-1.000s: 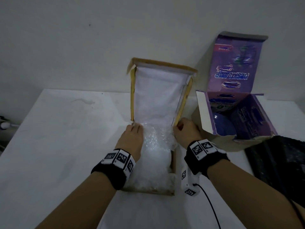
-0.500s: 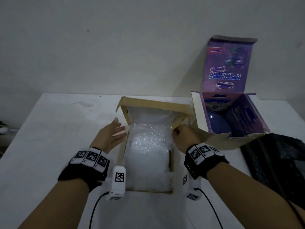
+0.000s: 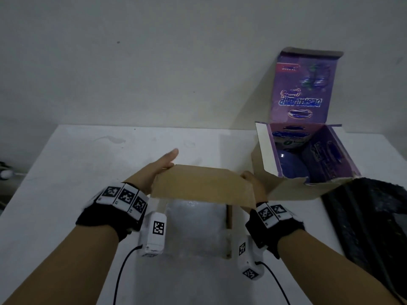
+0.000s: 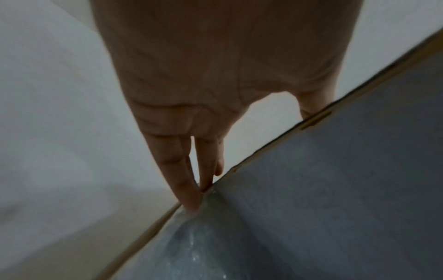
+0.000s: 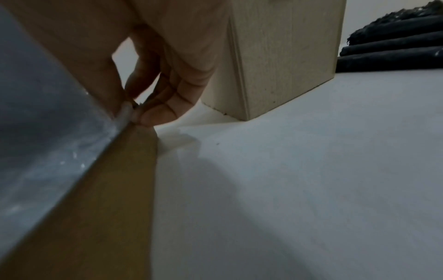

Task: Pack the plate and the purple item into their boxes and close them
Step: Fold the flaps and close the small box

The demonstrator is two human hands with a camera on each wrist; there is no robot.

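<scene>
A brown cardboard box [image 3: 229, 230] lies in front of me with bubble wrap [image 3: 196, 225] filling it; no plate shows. Its lid [image 3: 202, 186] is tipped down towards me over the far half. My left hand [image 3: 160, 170] lies with straight fingers [image 4: 189, 180] along the lid's left edge. My right hand [image 3: 251, 183] pinches the lid's right edge with curled fingers [image 5: 153, 111]. To the right the purple box [image 3: 326, 159] stands open, its top flap [image 3: 306, 89] upright, with the round purple item [image 3: 290, 166] inside.
The boxes stand on a white table [image 3: 88, 164] against a pale wall. A black bundle [image 3: 370, 216] lies at the right edge, close to the purple box. The purple box's pale side [image 5: 282, 56] is just beyond my right hand.
The lid has swung down from upright to half over the box. My left hand left the bubble wrap and moved onto the lid's left edge. The right hand stayed on the lid's right edge.
</scene>
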